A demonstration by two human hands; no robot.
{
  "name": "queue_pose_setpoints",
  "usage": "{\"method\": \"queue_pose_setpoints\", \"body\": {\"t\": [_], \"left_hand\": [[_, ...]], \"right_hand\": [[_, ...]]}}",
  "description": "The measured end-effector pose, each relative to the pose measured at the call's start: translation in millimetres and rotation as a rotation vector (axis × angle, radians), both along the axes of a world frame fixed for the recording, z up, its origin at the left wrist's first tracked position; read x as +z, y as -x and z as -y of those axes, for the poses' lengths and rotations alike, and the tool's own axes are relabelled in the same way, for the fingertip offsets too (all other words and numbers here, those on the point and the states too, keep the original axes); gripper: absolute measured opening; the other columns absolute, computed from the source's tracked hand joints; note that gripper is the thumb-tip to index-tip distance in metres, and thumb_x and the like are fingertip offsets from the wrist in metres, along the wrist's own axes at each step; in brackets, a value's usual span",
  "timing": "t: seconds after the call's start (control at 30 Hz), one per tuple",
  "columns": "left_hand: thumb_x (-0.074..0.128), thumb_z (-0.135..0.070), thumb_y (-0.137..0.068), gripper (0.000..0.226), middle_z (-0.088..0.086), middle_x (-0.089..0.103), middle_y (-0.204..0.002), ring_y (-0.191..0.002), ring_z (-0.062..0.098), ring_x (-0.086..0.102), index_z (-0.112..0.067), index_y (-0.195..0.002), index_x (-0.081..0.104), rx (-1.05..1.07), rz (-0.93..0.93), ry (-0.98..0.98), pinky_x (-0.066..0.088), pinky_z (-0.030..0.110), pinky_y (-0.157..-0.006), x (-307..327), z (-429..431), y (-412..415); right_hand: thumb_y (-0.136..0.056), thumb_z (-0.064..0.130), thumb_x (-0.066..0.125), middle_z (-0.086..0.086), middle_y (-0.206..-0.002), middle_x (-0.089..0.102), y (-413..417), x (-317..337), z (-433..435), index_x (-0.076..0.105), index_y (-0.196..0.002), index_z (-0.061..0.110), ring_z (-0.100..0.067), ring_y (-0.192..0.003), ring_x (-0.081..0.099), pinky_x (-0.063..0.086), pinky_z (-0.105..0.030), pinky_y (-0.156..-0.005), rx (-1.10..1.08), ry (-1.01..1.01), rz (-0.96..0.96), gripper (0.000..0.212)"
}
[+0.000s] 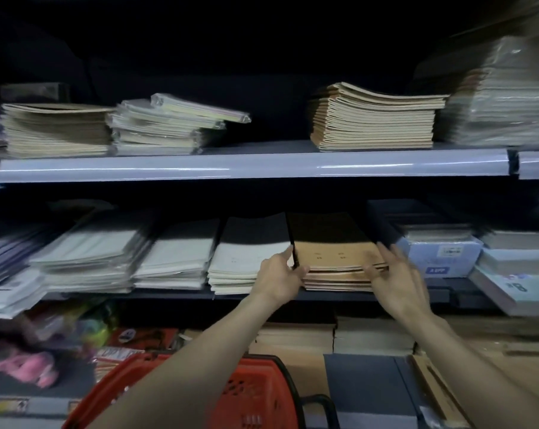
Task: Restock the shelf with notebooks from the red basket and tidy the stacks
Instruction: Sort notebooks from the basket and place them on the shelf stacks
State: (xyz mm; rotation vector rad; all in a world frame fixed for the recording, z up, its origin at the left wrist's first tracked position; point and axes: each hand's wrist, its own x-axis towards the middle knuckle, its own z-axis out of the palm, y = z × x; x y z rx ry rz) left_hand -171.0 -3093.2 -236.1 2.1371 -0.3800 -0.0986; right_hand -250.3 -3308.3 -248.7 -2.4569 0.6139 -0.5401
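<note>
The shelving fills the view. An upper shelf (pixel 262 165) carries four piles of notebooks, and the middle shelf (pixel 175 295) below it has a row of lower piles running left to right. The red basket (pixel 255 394) stands nearest, low in the middle. The left forearm crosses it, so I cannot tell what is left inside.

On the middle shelf, right of centre, lies the brown stack (pixel 336 258) of thin card-covered notebooks. It sits just beside a white stack (pixel 246 264) on its left and near a blue box (pixel 441 258) on its right. Its top few books sit slightly off from those beneath, so it seems to be getting squared up.

The left hand (pixel 277 280) holds the near left corner of the brown stack, with the thumb on top and the fingers curled under the near edge. The right hand (pixel 398 283) is at the near right corner. Its fingers look stretched along the right side, but it is blurred and I cannot tell whether it grips or only presses.

These notebooks are probably light one by one and bendy, and the smooth covers would slide over each other. A pile is best held at both near corners, pinched top and bottom, or pushed flat on opposite sides to line it up.
</note>
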Motion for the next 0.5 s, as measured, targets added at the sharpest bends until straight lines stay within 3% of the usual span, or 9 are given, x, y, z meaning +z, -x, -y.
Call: {"method": "queue_pose_setpoints", "body": {"t": [0.03,0.1,0.17,0.23,0.37,0.5], "left_hand": [[0.062,-0.037,-0.101,0.064,0.002,0.074,-0.079,-0.07,0.006,0.067,-0.014,-0.156,0.041,-0.013,0.055,-0.018,0.053,0.008,-0.074,2,-12,6],[0.058,-0.037,-0.102,0.049,-0.004,0.076,-0.086,-0.08,-0.004,0.063,-0.013,-0.144,0.057,-0.015,0.159,-0.088,0.042,-0.001,-0.077,2,-42,17],[0.057,-0.039,-0.1,0.041,-0.005,0.079,-0.095,-0.092,0.008,0.071,-0.021,-0.136,0.064,-0.001,0.182,-0.117,0.053,0.023,-0.094,-4,-79,23],[0.059,-0.037,-0.097,0.035,-0.005,0.078,-0.078,-0.08,0.011,0.073,-0.026,-0.129,0.068,0.03,0.157,-0.154,0.059,0.036,-0.089,-20,-123,26],[0.061,-0.03,-0.094,0.024,-0.003,0.077,-0.07,-0.069,0.008,0.073,-0.023,-0.111,0.076,0.136,0.042,-0.266,0.062,0.034,-0.077,-62,-214,35],[0.048,-0.033,-0.07,0.039,0.005,0.077,-0.078,-0.076,0.017,0.072,-0.013,-0.085,0.078,0.205,-0.085,-0.383,0.058,0.032,-0.073,-116,-280,46]], "right_hand": [[-0.103,0.047,0.053,-0.006,-0.167,0.033,6,-1,-11,0.041,-0.158,0.02,-0.032,-0.15,0.035,0.032,-0.046,-0.12,0.004,0.028,0.032,0.062],[-0.104,0.044,0.052,-0.005,-0.166,0.035,15,-6,-39,0.046,-0.156,0.015,-0.028,-0.151,0.031,0.026,-0.041,-0.123,0.06,-0.006,0.086,0.06],[-0.104,0.037,0.055,-0.003,-0.159,0.045,22,-16,-73,0.054,-0.149,0.015,-0.024,-0.148,0.037,0.028,-0.038,-0.122,0.149,-0.039,0.116,0.051],[-0.103,0.033,0.057,-0.003,-0.149,0.056,25,-31,-108,0.059,-0.143,0.017,-0.022,-0.141,0.045,0.035,-0.036,-0.119,0.238,-0.051,0.118,0.043],[-0.102,0.039,0.053,-0.001,-0.137,0.063,23,-75,-173,0.062,-0.137,0.022,-0.022,-0.129,0.056,0.046,-0.036,-0.107,0.357,-0.107,-0.035,0.039],[-0.098,0.046,0.053,-0.001,-0.136,0.066,17,-138,-230,0.062,-0.135,0.028,-0.027,-0.125,0.063,0.051,-0.035,-0.103,0.422,-0.13,-0.32,0.042]]}}
